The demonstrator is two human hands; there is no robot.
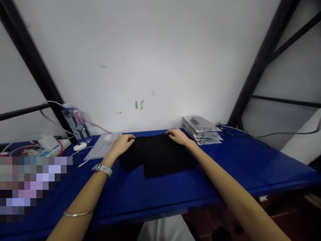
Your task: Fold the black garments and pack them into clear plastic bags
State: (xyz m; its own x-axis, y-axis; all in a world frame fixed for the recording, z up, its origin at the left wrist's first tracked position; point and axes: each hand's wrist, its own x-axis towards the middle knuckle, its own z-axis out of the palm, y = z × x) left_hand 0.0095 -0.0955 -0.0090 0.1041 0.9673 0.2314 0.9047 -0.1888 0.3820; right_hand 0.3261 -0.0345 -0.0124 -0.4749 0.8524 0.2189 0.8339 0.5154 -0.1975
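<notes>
A black T-shirt [163, 157] lies folded on the blue table [120, 197], with a short sleeve-like part sticking out at its left end. My left hand [122, 144] is closed at the shirt's far left corner, fingers pinching the cloth. Farther right along the same far edge, my right hand [178, 136] grips the fabric between bent fingers and thumb. Part of the shirt's right side is hidden under my right forearm.
Behind my right hand sits a stack of clear plastic bags [202, 129]. Another flat bag [102, 147] lies left, near a water bottle [77, 124], a white cable and a power strip [56, 147]. A white wall [160, 60] closes off the back; black metal posts stand either side.
</notes>
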